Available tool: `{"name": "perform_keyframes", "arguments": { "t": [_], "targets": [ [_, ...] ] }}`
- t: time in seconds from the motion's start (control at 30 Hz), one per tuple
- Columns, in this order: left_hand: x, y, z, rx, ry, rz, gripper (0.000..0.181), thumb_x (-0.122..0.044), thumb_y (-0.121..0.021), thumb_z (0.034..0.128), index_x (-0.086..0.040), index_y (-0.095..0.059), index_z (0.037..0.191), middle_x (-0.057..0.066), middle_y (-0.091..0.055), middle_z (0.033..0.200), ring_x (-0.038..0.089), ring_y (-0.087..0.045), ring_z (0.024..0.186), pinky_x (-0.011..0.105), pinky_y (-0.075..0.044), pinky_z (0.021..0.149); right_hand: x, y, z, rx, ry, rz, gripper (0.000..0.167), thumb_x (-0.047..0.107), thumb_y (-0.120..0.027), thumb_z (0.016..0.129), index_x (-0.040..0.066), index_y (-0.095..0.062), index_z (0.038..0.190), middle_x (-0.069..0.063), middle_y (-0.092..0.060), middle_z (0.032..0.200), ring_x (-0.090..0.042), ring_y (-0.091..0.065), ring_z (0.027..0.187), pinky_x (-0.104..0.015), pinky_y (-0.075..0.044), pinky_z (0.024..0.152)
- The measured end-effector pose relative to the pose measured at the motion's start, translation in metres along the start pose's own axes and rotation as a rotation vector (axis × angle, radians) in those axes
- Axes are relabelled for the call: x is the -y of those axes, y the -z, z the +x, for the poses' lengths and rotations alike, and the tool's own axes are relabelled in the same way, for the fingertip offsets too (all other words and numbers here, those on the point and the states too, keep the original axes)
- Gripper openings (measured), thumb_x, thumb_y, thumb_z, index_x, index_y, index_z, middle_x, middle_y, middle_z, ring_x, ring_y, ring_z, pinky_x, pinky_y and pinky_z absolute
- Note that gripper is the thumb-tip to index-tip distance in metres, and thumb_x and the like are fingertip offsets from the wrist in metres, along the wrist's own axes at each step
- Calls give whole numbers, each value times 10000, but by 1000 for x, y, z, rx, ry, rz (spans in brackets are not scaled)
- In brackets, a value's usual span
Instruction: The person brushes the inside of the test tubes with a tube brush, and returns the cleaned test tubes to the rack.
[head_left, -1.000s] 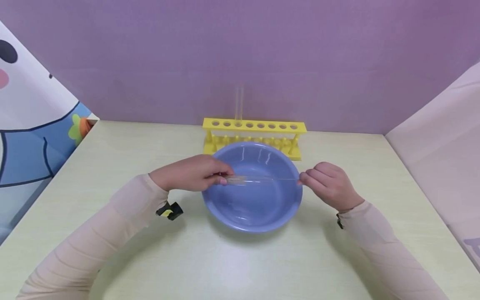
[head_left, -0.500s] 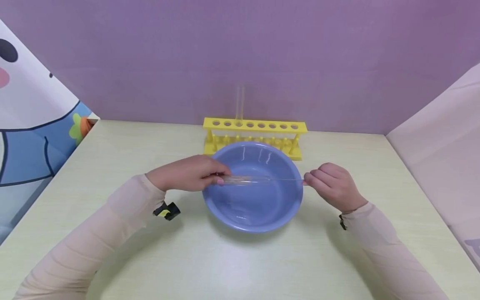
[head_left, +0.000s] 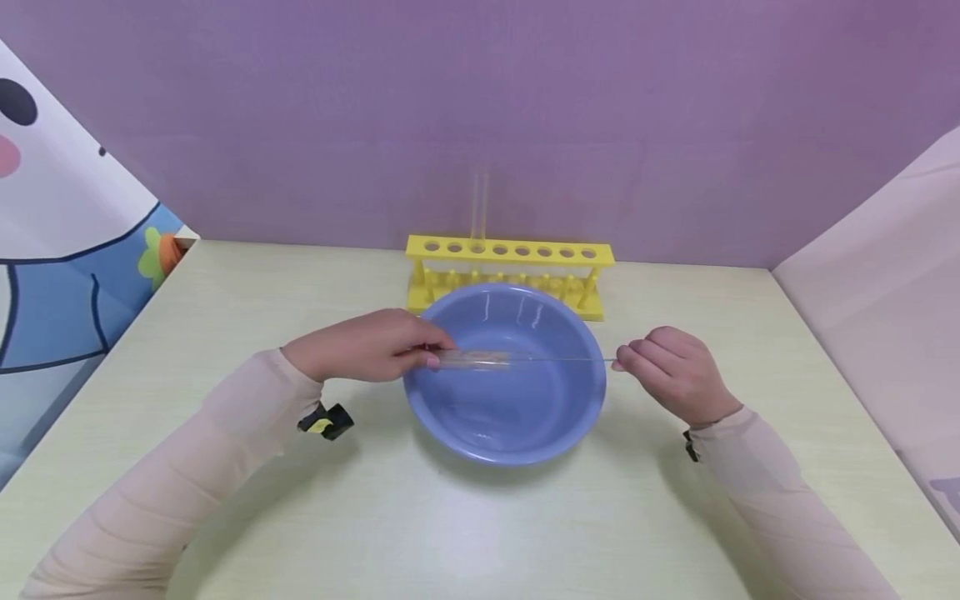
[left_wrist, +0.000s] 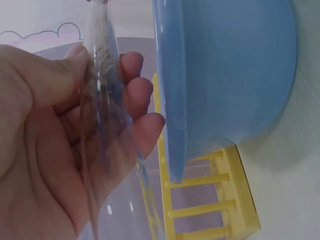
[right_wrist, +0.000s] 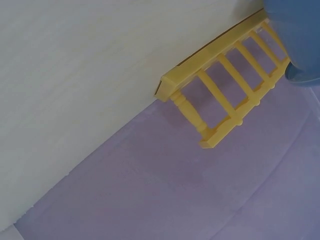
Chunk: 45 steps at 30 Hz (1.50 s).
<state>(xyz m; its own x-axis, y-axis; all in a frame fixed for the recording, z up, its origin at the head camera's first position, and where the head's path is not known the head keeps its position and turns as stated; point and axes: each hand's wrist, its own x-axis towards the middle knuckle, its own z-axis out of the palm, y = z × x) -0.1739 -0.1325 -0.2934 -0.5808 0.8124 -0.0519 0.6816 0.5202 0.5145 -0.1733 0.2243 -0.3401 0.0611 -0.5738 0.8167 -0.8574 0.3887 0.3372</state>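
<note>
My left hand (head_left: pixel 371 346) holds a clear test tube (head_left: pixel 447 359) sideways over the left part of the blue basin (head_left: pixel 510 429). A brush with pale bristles (left_wrist: pixel 104 55) sits inside the tube, seen through the glass between thumb and fingers in the left wrist view. The brush's thin wire handle (head_left: pixel 570 359) runs to the right across the basin. Past the basin's right rim, my right hand (head_left: pixel 675 375) pinches the wire's end with curled fingers. The right wrist view does not show that hand.
Behind the basin stands a yellow test tube rack (head_left: pixel 510 250) with a row of holes. One clear test tube (head_left: pixel 480 204) is upright in it. A purple backdrop (head_left: pixel 675 142) rises behind the pale table (head_left: pixel 465 542).
My hands have drifted apart, the left one leftward with the tube and the right one rightward with the wire. The bristles sit farther to the right of the left fingers.
</note>
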Motion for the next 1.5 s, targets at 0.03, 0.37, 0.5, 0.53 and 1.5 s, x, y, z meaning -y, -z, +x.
{"name": "perform_keyframes", "arguments": {
  "t": [0.03,0.37,0.5,0.53,1.5],
  "targets": [
    [0,0,-1,-2,1,1,175,-111,-568,942,-91,-659,1091,-55,-633,894,66,-535,745,258,-480,688,0,0,0,-2,-2,1,295,140,-548,959,-40,-607,732,-58,-551,622,-189,-397,520,-292,-358,458],
    [5,3,-5,8,7,-25,188,-115,-566,945,-91,-662,1105,-51,-646,919,67,-539,748,264,-480,693,0,2,0,-18,-12,1,299,129,-543,962,-41,-603,723,-61,-543,608,-190,-391,512,-291,-355,459],
    [7,3,-6,8,-4,-35,179,-125,-565,948,-92,-662,1094,-51,-636,886,64,-528,727,261,-471,682,0,3,1,-28,-10,-3,300,125,-544,961,-44,-605,719,-65,-544,606,-192,-392,510,-294,-358,454],
    [7,3,-7,7,-6,-35,178,-125,-564,948,-92,-662,1093,-50,-635,882,63,-527,725,260,-470,681,0,3,1,-31,-8,-3,300,123,-545,960,-44,-604,718,-66,-544,605,-192,-390,510,-295,-357,452],
    [18,5,-22,45,55,-85,179,-101,-556,949,-124,-664,1089,-66,-607,836,67,-473,631,232,-439,590,-1,8,-11,-21,-35,3,311,130,-536,966,-39,-601,713,-67,-541,598,-200,-406,504,-301,-354,451]
  ]
}}
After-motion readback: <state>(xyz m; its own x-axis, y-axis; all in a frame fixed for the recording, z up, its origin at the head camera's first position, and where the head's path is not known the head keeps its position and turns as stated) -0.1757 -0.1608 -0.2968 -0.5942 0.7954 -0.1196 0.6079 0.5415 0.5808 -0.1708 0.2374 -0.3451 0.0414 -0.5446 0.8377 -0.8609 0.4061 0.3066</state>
